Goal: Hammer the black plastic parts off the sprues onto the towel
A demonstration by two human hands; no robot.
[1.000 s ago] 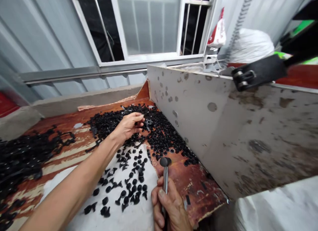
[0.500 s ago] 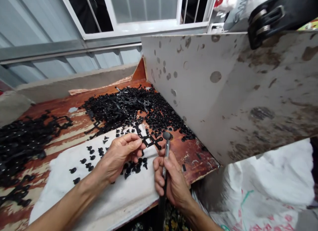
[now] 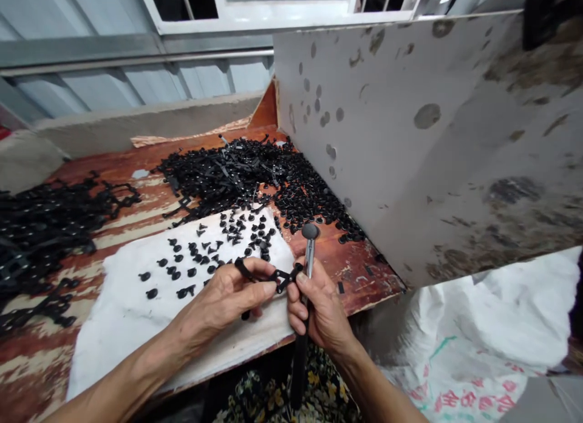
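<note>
My left hand is closed on a black jointed linkage made of crossed flat arms with small knobs. The far end of that linkage meets the thumb and fingertips of my right hand. Wrapped in my right hand is a tool with a metal shaft and a long black handle, held nearly upright. A round black disc tops the shaft. Beneath my hands lies a white cloth, strewn with many small black round-headed pegs.
A large heap of black parts covers the back of the worn red-brown table. Assembled-looking black linkages pile up at the left. A stained grey board stands along the right side, with a white sack below it.
My left hand has moved right and turned, bringing the linkage against my right fingertips. The linkage looks tilted and more folded. The view has dipped, and more pegs on the cloth are visible.
</note>
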